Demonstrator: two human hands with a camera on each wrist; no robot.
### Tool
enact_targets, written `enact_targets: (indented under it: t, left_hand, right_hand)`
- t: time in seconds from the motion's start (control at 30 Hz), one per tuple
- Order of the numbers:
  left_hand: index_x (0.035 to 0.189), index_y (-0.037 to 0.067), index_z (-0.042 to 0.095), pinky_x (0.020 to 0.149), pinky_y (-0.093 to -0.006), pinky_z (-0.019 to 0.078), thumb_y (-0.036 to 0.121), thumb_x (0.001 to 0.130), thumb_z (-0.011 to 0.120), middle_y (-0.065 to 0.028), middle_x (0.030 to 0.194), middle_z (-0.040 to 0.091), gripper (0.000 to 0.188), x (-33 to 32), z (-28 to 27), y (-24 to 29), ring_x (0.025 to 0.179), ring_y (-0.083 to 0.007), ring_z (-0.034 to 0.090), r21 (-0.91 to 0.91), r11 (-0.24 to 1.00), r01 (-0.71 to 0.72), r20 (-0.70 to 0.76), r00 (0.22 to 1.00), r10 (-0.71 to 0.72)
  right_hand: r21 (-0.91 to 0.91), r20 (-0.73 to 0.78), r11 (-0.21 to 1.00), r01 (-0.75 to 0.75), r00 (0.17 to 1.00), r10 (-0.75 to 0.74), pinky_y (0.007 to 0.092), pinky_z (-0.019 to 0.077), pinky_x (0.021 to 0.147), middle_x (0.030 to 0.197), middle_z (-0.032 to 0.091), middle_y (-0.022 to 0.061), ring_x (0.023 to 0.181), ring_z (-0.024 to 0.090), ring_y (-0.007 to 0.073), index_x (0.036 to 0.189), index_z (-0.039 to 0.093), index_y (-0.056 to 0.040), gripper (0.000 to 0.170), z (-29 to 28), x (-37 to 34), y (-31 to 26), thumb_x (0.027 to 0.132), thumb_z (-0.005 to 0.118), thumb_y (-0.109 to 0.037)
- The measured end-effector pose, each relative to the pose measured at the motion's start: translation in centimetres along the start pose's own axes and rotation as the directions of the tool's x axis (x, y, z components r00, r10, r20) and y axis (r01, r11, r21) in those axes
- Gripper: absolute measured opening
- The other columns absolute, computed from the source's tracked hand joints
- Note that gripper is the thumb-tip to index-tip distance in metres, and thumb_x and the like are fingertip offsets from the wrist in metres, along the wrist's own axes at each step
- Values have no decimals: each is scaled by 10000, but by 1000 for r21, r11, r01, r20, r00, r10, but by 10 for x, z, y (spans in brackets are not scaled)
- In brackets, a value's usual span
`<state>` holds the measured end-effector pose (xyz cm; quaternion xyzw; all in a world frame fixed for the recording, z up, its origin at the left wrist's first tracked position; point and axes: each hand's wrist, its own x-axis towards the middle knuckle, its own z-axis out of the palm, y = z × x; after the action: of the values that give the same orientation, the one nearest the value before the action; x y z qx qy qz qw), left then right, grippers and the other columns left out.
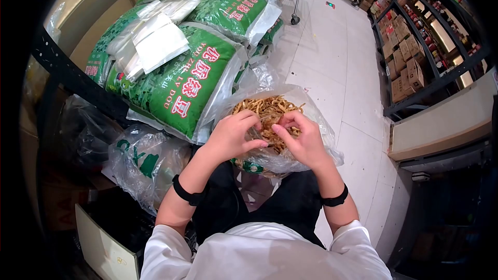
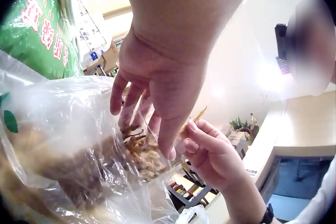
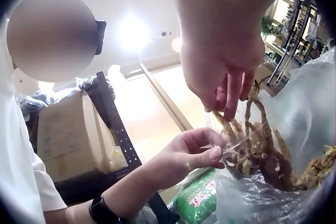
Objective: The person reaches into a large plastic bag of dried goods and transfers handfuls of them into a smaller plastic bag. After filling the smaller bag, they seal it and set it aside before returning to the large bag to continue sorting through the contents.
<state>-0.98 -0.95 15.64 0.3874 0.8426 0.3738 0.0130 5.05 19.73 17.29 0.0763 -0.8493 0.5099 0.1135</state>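
Observation:
Thin brown dried strips (image 1: 282,105) fill a large clear plastic bag (image 1: 319,140) in front of the person's knees. Over it, the left hand (image 1: 231,134) pinches the rim of a smaller clear plastic bag (image 3: 242,144) between thumb and fingers. Opposite, the right hand (image 1: 305,139) has its thumb and fingertips together on a few dried strips (image 2: 200,113); in the right wrist view its fingers point down at longer strips (image 3: 262,111) beside the small bag's rim. Brown strips show through the small bag's film. Each wrist wears a black band.
Green printed sacks (image 1: 181,80) are stacked at the left, with white plastic bags (image 1: 161,41) on top. A crumpled clear bag (image 1: 148,155) lies by the left forearm. Shelves of cardboard boxes (image 1: 404,62) stand across the tiled floor (image 1: 332,62); a cart (image 1: 295,0) is at the back.

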Motion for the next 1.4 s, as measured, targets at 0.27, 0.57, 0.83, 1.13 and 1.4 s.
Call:
enact_targets:
  t: [0.27,0.57,0.83,1.13,1.4]
  left_hand:
    - [930,63,628,798,-375,512,301,729,823,-86,1026,631,368,2,2,0,951,-314,626,-25,1000,-4,13,1000,4]
    - [870,42,648,821,-378,516,150,784,766,-110,1073,652,181,-1,-1,-4,985,-318,633,-49,999,-5,12,1000,6]
    - [895,57,673,800,-379,528,143,821,727,-103,1101,679,126,-2,0,-7,954,-314,655,-40,999,-35,-11,999,34]
    - [895,72,678,764,-381,534,193,826,726,-86,1103,681,148,-1,5,-9,931,-312,660,-5,998,-55,-24,998,55]
    - [903,68,676,775,-378,536,206,836,726,-90,1107,678,161,-3,-3,0,936,-313,661,-41,999,-36,7,999,36]
  right_hand:
    - [-316,131,910,269,962,-240,387,409,931,814,653,64,873,611,250,896,641,-69,165,0,5,8,814,730,-181]
    - [-286,119,940,186,980,-158,382,453,833,808,637,64,842,612,266,860,642,-77,137,-8,2,5,795,738,-151]
    - [-362,200,900,242,963,-179,365,498,698,801,663,98,769,643,288,819,633,-48,159,-13,11,11,759,765,-115]
    - [-315,335,939,141,942,-29,392,497,734,757,671,91,741,656,287,834,628,-66,161,-7,19,12,738,752,-102]
    - [-237,92,961,145,988,-126,406,498,711,755,655,92,731,655,283,869,607,-66,159,-28,13,-13,770,731,-71]
